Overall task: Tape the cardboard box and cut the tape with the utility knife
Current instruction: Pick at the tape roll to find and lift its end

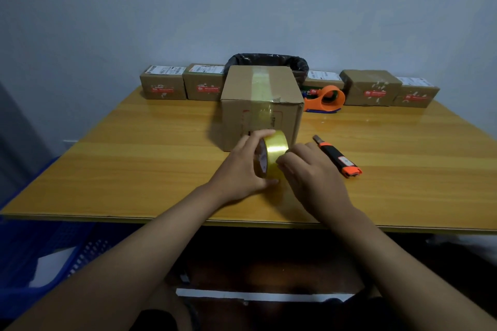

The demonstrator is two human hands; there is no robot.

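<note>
A brown cardboard box (236,88) stands mid-table, with a strip of clear yellowish tape running over its top and down its near face. Just in front of it, my left hand (239,169) grips a yellow tape roll (274,153) held on edge above the table. My right hand (309,172) touches the roll's right side, its fingertips on the tape surface. A utility knife (337,157) with a black and orange handle lies on the table to the right of my right hand, apart from it.
An orange tape dispenser (326,99) sits behind the box at the right. Several small labelled parcels (164,83) line the wooden table's (134,169) far edge, with a black-lined bin (269,59) behind. A blue crate (40,250) stands on the floor at the left.
</note>
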